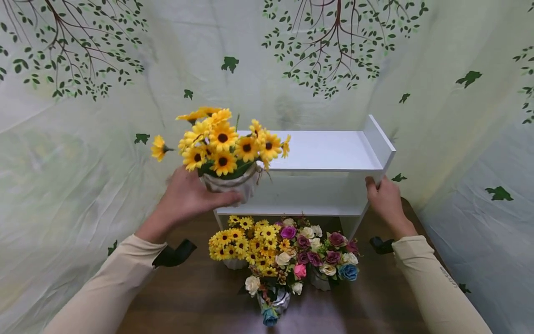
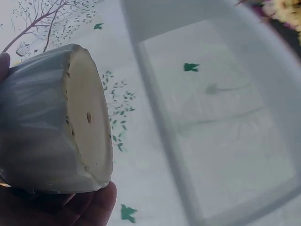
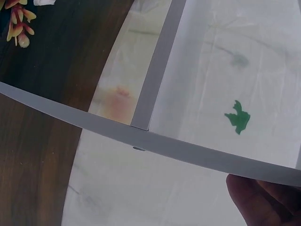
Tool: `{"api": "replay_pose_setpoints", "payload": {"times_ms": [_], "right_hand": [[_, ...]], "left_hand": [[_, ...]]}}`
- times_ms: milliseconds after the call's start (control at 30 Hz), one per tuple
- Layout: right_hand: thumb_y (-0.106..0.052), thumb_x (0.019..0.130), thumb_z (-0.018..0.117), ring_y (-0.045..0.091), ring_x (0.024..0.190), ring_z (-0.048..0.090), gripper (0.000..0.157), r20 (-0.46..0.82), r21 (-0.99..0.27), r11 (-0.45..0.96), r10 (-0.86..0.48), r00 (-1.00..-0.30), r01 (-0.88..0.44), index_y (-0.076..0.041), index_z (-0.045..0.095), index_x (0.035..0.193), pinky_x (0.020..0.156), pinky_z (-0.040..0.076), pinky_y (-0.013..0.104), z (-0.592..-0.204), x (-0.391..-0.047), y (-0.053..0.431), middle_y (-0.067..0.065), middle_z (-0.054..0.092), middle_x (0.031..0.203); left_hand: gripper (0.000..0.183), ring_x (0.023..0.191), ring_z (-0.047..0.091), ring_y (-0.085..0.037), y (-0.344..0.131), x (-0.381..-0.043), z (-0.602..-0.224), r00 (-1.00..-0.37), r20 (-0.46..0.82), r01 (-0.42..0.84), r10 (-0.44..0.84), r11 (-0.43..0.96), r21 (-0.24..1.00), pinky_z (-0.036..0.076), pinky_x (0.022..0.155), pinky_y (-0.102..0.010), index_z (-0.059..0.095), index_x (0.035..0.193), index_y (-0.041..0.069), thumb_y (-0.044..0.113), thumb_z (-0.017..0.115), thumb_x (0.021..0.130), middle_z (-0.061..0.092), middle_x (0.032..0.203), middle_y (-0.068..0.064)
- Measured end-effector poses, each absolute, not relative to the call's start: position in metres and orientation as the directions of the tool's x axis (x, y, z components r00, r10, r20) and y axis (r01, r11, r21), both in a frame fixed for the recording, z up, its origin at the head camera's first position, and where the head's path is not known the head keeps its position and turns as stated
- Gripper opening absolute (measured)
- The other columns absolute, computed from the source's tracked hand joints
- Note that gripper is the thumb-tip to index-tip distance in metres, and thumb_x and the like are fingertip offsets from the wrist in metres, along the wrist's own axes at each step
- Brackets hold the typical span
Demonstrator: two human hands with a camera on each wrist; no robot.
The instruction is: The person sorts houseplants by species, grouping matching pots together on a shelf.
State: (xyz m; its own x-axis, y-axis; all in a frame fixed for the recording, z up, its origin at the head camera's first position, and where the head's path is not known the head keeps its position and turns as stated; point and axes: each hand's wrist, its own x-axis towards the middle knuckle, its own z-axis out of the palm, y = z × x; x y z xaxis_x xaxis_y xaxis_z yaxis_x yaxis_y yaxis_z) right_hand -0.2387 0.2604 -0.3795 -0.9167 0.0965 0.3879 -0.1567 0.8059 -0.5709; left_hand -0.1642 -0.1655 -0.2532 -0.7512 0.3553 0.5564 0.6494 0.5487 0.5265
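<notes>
In the head view my left hand (image 1: 185,197) grips a whitish flower pot (image 1: 233,186) filled with yellow artificial sunflowers (image 1: 222,139). The pot is held up in front of the left part of a white shelf unit (image 1: 325,150). The left wrist view shows the underside of the pot (image 2: 89,117), with fingers (image 2: 101,202) around its side. My right hand (image 1: 385,202) holds the front edge of the shelf's right side panel. In the right wrist view its fingers (image 3: 254,200) meet that panel edge (image 3: 197,157).
On the brown wooden table (image 1: 187,297), before the shelf, stand several flower pots: yellow daisies (image 1: 244,241), purple and cream roses (image 1: 329,255), and a mixed bunch in a silvery pot (image 1: 277,301). A leaf-printed curtain (image 1: 200,37) hangs behind.
</notes>
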Motion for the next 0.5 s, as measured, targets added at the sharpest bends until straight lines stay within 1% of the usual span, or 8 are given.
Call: {"api": "replay_pose_setpoints", "payload": {"times_ms": [67,133,333,400,500], "right_hand": [[-0.022,0.105,0.042,0.029,0.063,0.048,0.034,0.390,-0.572,0.803,0.091,-0.916,-0.164,0.009,0.052,0.114,0.055,0.037,0.033,-0.380,-0.239,0.260,0.017,0.049,0.072],[-0.022,0.105,0.042,0.029,0.063,0.048,0.034,0.395,-0.571,0.803,0.085,-0.915,-0.173,0.010,0.053,0.113,0.055,0.037,0.033,-0.381,-0.240,0.260,0.017,0.049,0.072],[-0.022,0.105,0.042,0.027,0.061,0.047,0.037,0.389,-0.576,0.800,0.086,-0.917,-0.169,0.010,0.052,0.121,0.056,0.039,0.034,-0.380,-0.239,0.259,0.016,0.048,0.072],[-0.022,0.106,0.041,0.026,0.060,0.046,0.038,0.382,-0.581,0.798,0.091,-0.920,-0.163,0.010,0.051,0.124,0.056,0.039,0.033,-0.380,-0.238,0.260,0.016,0.048,0.072],[-0.021,0.106,0.042,0.026,0.060,0.046,0.037,0.387,-0.581,0.797,0.093,-0.918,-0.164,0.010,0.051,0.124,0.056,0.039,0.034,-0.380,-0.237,0.259,0.016,0.048,0.072]], "left_hand": [[0.078,0.112,0.065,-0.024,-0.159,-0.173,-0.242,-0.752,0.550,0.650,0.363,0.550,0.525,0.053,0.096,-0.044,0.053,0.134,0.010,0.021,0.092,0.068,0.068,0.123,-0.008],[0.077,0.114,0.064,-0.025,-0.152,-0.181,-0.232,-0.761,0.543,0.640,0.355,0.543,0.543,0.051,0.098,-0.045,0.053,0.134,0.009,0.021,0.091,0.068,0.068,0.124,-0.010],[0.087,0.123,0.059,-0.023,-0.126,-0.204,-0.212,-0.834,0.458,0.551,0.307,0.507,0.663,0.047,0.107,-0.044,0.045,0.143,0.014,0.026,0.090,0.069,0.062,0.134,-0.008],[0.090,0.124,0.059,-0.023,-0.115,-0.213,-0.208,-0.849,0.436,0.528,0.297,0.500,0.687,0.047,0.107,-0.043,0.044,0.145,0.015,0.030,0.090,0.069,0.061,0.136,-0.008],[0.091,0.125,0.058,-0.021,-0.097,-0.229,-0.205,-0.869,0.405,0.494,0.283,0.487,0.720,0.048,0.106,-0.041,0.043,0.145,0.017,0.034,0.090,0.069,0.060,0.137,-0.006]]}}
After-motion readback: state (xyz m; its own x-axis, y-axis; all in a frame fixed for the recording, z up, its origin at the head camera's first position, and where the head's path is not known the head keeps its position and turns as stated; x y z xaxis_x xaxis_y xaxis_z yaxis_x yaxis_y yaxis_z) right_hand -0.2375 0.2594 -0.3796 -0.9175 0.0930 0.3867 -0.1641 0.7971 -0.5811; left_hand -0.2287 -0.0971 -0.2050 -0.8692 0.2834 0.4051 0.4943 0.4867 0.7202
